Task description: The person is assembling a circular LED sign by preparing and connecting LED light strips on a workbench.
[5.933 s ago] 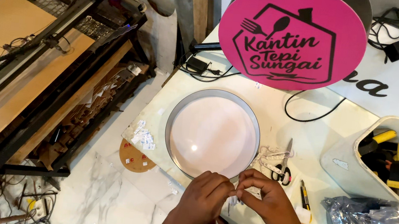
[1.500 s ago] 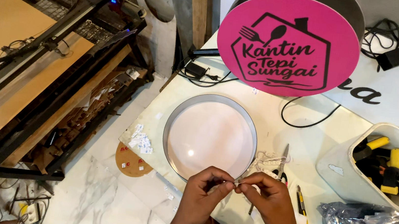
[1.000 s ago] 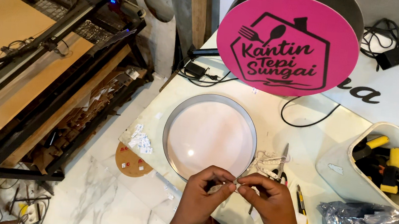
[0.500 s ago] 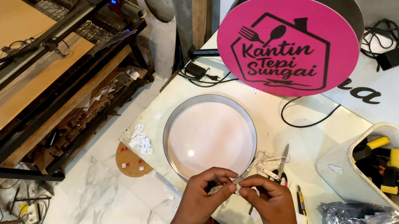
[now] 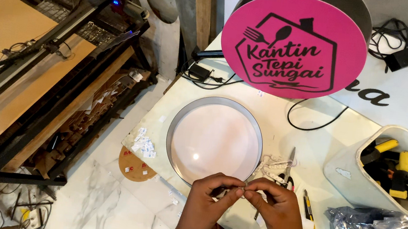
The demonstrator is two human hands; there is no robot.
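A worker bent over a white table [image 5: 313, 136], where a round pink sign [image 5: 294, 44] stood behind a shallow white disc [image 5: 214, 141] with a grey rim. Right of the disc sat a tub [image 5: 390, 172] of yellow-handled tools; scissors [image 5: 288, 165] and a coil of white wire [image 5: 272, 166] lay just beside its rim. At the disc's near edge the left hand [image 5: 207, 200] and right hand [image 5: 277, 210] met fingertip to fingertip, both pinched narrow on a small piece [image 5: 245, 185] — too tiny to identify. Such fine work likely went best with a light, steady pinch, kept close over the table — a dropped piece could be lost.
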